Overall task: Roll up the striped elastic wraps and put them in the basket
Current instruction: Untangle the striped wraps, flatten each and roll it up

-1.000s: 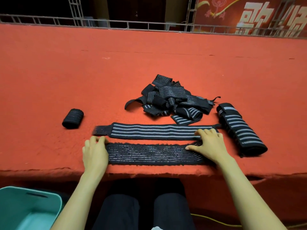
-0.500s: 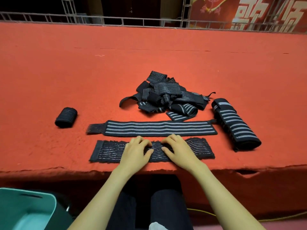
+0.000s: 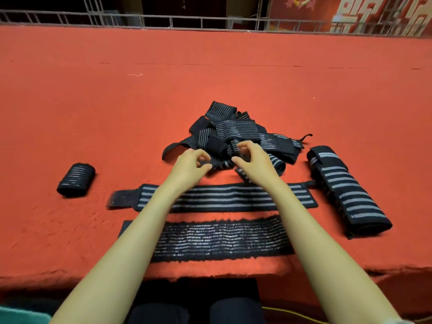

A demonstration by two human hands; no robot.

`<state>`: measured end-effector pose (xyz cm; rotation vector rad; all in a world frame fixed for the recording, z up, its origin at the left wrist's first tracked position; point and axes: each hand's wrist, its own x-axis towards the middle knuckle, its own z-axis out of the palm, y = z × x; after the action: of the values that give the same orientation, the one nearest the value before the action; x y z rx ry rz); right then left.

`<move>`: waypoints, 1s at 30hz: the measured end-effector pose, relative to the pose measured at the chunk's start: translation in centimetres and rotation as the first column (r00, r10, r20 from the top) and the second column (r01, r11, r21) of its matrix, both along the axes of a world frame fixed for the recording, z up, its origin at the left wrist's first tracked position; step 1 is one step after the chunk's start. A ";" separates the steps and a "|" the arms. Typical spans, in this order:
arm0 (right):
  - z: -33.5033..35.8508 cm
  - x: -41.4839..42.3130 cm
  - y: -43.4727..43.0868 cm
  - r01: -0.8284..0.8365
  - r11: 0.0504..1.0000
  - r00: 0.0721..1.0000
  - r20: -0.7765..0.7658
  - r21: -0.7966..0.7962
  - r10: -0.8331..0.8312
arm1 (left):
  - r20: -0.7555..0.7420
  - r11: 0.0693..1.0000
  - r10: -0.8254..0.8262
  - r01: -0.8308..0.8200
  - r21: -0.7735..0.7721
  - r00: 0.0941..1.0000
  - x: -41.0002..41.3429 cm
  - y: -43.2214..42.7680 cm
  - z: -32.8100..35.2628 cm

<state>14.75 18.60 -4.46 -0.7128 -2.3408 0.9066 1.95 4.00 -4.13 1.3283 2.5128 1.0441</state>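
Black wrap (image 3: 221, 164) pinched by left hand (image 3: 189, 167), right hand (image 3: 253, 163).

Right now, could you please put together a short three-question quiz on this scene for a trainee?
1. True or false: the left hand and right hand both pinch a strip at the tangled pile.
2. How many flat wraps lie nearer the person than the pile? A one, B two, C four.
3. Fill in: the small rolled wrap lies to the ___ of the flat wraps.
Key: 1 true; 2 B; 3 left.
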 end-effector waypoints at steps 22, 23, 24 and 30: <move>-4.7 -7.6 6.3 -0.107 0.991 0.980 0.178 0.086 0.090 | 0.207 0.973 0.212 -0.226 0.048 0.955 -4.6 6.2 -3.6; -4.8 -7.6 6.2 -0.107 0.990 0.980 0.178 0.094 0.089 | 0.227 0.970 0.216 -0.235 0.060 0.950 -4.5 6.0 -3.5; -4.9 -7.6 6.0 -0.105 0.989 0.981 0.172 0.102 0.086 | 0.249 0.966 0.221 -0.246 0.075 0.943 -4.3 5.9 -3.4; -5.1 -7.1 5.7 0.016 0.995 0.999 -0.047 0.101 -0.011 | 0.269 0.961 0.120 -0.180 0.210 0.955 -2.7 4.2 -1.8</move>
<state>7.69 24.28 -9.60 -0.6586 -2.3205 0.7835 -0.79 8.16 -5.89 0.9818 2.3853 1.4777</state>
